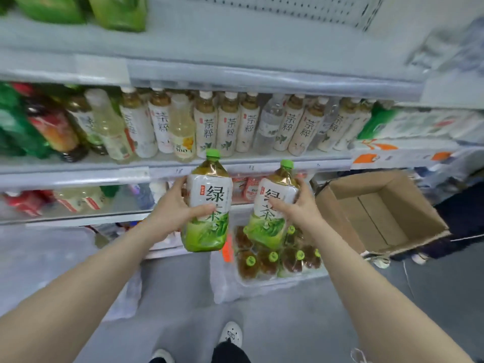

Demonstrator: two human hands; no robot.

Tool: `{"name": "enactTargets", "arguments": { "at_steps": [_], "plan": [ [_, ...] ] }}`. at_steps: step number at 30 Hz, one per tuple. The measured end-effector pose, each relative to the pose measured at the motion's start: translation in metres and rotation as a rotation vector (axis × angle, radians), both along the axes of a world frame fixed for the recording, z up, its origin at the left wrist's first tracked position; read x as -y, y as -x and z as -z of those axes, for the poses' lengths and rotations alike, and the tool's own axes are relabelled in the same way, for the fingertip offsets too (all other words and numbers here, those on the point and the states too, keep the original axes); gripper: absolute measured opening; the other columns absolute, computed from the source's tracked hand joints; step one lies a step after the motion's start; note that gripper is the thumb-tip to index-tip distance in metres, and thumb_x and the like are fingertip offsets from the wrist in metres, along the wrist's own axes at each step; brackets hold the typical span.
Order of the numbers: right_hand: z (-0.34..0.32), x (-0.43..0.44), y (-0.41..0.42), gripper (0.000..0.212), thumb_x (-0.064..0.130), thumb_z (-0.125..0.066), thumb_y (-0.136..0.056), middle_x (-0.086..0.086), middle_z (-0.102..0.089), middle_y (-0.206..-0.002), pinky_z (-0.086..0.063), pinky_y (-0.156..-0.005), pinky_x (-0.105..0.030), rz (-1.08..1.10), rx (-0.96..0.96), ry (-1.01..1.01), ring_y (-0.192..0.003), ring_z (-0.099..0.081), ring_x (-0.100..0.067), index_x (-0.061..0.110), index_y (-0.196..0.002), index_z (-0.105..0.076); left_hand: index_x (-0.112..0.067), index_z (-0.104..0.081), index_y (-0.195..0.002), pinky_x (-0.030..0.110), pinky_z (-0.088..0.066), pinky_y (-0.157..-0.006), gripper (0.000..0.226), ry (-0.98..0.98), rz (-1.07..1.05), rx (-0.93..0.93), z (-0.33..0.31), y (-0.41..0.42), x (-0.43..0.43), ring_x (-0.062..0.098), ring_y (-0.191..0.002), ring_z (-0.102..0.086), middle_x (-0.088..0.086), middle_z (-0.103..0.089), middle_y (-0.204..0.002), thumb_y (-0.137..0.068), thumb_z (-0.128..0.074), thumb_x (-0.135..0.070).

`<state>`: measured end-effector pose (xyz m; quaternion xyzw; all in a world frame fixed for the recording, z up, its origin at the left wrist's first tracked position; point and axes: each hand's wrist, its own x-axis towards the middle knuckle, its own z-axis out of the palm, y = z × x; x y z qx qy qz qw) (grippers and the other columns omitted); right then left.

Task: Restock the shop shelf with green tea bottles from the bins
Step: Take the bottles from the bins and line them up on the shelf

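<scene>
— Judging the risks from the biggest thing down: the shelf point(167, 174) just beyond both hands is packed along its front with tall slim bottles point(207, 127), so I see no free slot there. Pushing a wide bottle in could topple that row.

— And the bin?

— The pale plastic bin point(262, 282) sits on the floor below the right hand, green caps crowded inside. A dropped bottle would likely land on them. The open cardboard box point(379, 213), to the right of the right hand, looks empty, matte and creased.

— What about the bottles being carried?

— The left hand point(170, 213) wraps around the left green tea bottle point(208, 205), thumb across the label. The right hand point(298, 208) clasps the right green tea bottle point(272, 205) from its outer side. Each is held up in the air between bin and shelf, tilted slightly.

— Will they slip?

— Possibly. They are squat, broad-shouldered clear plastic, with amber tea showing above a glossy white and green sleeve, and ridged green caps. Slick film, a full-looking bottle and a one-handed grip that spans only part of the body are what could let one slide.
</scene>
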<state>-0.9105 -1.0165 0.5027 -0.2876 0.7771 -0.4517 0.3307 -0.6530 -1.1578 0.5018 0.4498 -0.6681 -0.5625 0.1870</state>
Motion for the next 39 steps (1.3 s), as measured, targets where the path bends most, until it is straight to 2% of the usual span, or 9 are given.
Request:
{"name": "enactTargets", "arguments": {
  "at_steps": [2, 6, 9, 13, 23, 25, 30, 34, 39],
  "plan": [
    [-0.032, 0.015, -0.019, 0.080, 0.018, -0.087, -0.074, 0.005, -0.060, -0.121, -0.055, -0.088, -0.033, -0.082, -0.022, 0.037, -0.100, -0.063, -0.008, 0.032, -0.132, -0.033, -0.034, -0.043, -0.122, 0.032, -0.057, -0.082, 0.088, 0.020, 0.003, -0.046, -0.027, -0.022, 0.012, 0.011, -0.097, -0.066, -0.007, -0.064, -0.111, -0.051, -0.094, -0.044],
    [-0.093, 0.041, -0.052, 0.086, 0.011, -0.085, -0.074, -0.001, -0.062, -0.121, -0.059, -0.073, -0.028, -0.207, 0.013, 0.126, -0.098, -0.068, -0.014, 0.022, -0.142, -0.034, -0.025, -0.043, -0.133, 0.038, -0.059, -0.081, 0.107, 0.061, 0.002, -0.133, -0.075, -0.063, 0.033, 0.017, -0.098, -0.068, 0.004, -0.065, -0.115, -0.040, -0.093, -0.043],
    [-0.135, 0.054, -0.075, 0.090, 0.019, -0.089, -0.068, -0.005, -0.065, -0.122, -0.061, -0.078, -0.036, -0.295, -0.044, 0.196, -0.098, -0.071, -0.015, 0.024, -0.141, -0.037, -0.025, -0.044, -0.129, 0.023, -0.058, -0.069, 0.085, 0.132, -0.023, -0.197, -0.108, -0.087, 0.044, 0.013, -0.094, -0.068, 0.002, -0.066, -0.113, -0.059, -0.092, -0.019],
    [-0.188, 0.073, -0.093, 0.086, 0.023, -0.089, -0.065, -0.002, -0.069, -0.119, -0.059, -0.084, -0.039, -0.373, -0.098, 0.307, -0.103, -0.070, -0.016, 0.033, -0.136, -0.042, -0.026, -0.049, -0.128, 0.021, -0.056, -0.068, 0.078, 0.217, -0.028, -0.266, -0.153, -0.110, 0.057, 0.012, -0.096, -0.068, -0.004, -0.067, -0.110, -0.061, -0.088, -0.022],
    [-0.289, 0.164, -0.100, 0.069, 0.019, -0.082, -0.079, 0.003, -0.064, -0.117, -0.053, -0.066, -0.012, -0.419, -0.281, 0.544, -0.097, -0.067, -0.001, 0.035, -0.135, -0.044, -0.024, -0.046, -0.135, 0.017, -0.056, -0.067, 0.089, 0.424, -0.154, -0.372, -0.243, -0.115, 0.104, 0.003, -0.087, -0.069, -0.002, -0.067, -0.110, -0.056, -0.085, -0.035],
    [-0.299, 0.187, -0.096, 0.067, 0.026, -0.084, -0.077, 0.010, -0.062, -0.115, -0.052, -0.063, -0.008, -0.422, -0.351, 0.551, -0.092, -0.064, 0.010, 0.041, -0.131, -0.046, -0.023, -0.047, -0.135, 0.014, -0.054, -0.064, 0.087, 0.447, -0.204, -0.398, -0.256, -0.111, 0.114, 0.005, -0.087, -0.068, -0.001, -0.067, -0.109, -0.057, -0.084, -0.032],
    [-0.295, 0.244, -0.069, 0.071, 0.033, -0.089, -0.070, 0.009, -0.068, -0.113, -0.062, -0.079, -0.034, -0.391, -0.346, 0.552, -0.097, -0.070, -0.008, 0.044, -0.130, -0.053, -0.023, -0.048, -0.132, 0.031, -0.058, -0.078, 0.090, 0.454, -0.297, -0.444, -0.273, -0.101, 0.144, 0.012, -0.093, -0.069, 0.001, -0.068, -0.110, -0.052, -0.085, -0.038],
    [-0.283, 0.271, -0.047, 0.074, 0.021, -0.089, -0.071, 0.006, -0.070, -0.112, -0.060, -0.075, -0.030, -0.355, -0.253, 0.571, -0.098, -0.070, -0.010, 0.037, -0.132, -0.051, -0.022, -0.049, -0.132, 0.040, -0.058, -0.082, 0.100, 0.421, -0.367, -0.475, -0.274, -0.093, 0.163, 0.020, -0.097, -0.069, 0.003, -0.068, -0.111, -0.043, -0.086, -0.045],
    [-0.267, 0.296, -0.028, 0.074, 0.008, -0.085, -0.073, -0.001, -0.069, -0.108, -0.058, -0.072, -0.029, -0.371, -0.206, 0.549, -0.099, -0.068, -0.015, 0.037, -0.127, -0.044, -0.020, -0.049, -0.131, 0.032, -0.057, -0.071, 0.091, 0.397, -0.417, -0.500, -0.272, -0.080, 0.180, 0.016, -0.090, -0.070, 0.003, -0.068, -0.108, -0.049, -0.085, -0.034]
  ]
}}
